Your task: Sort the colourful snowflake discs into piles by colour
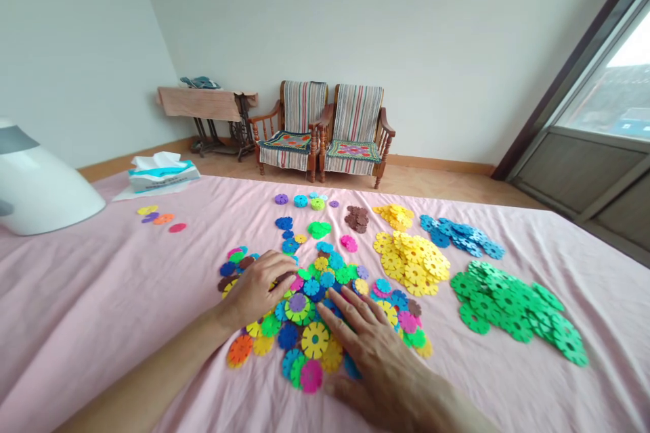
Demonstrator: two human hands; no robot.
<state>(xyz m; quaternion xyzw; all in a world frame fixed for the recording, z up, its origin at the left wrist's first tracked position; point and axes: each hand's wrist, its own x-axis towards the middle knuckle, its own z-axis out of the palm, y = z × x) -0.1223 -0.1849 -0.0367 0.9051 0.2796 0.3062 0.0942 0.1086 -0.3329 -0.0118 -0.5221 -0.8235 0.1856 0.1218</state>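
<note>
A mixed pile of colourful plastic snowflake discs [315, 339] lies on the pink cloth in front of me. On the pile's left side rests my left hand [261, 287], its fingers bent over the discs and its thumb a little apart from them. Its fingertips are partly hidden, and no disc shows clearly in its grip. My right hand [368, 338] lies on the pile's right side, palm down, fingers stretched and spread across the discs. Between the two hands a purple disc [297, 303] sits on top of a yellow-green one.
Sorted heaps of yellow [414, 260], green [512, 304], blue [462, 237] and brown discs [357, 218] lie right and beyond. Small groups sit farther back. A white kettle-like vessel [43, 183] and a tissue box [163, 176] stand left. Two chairs [355, 111] are beyond the table.
</note>
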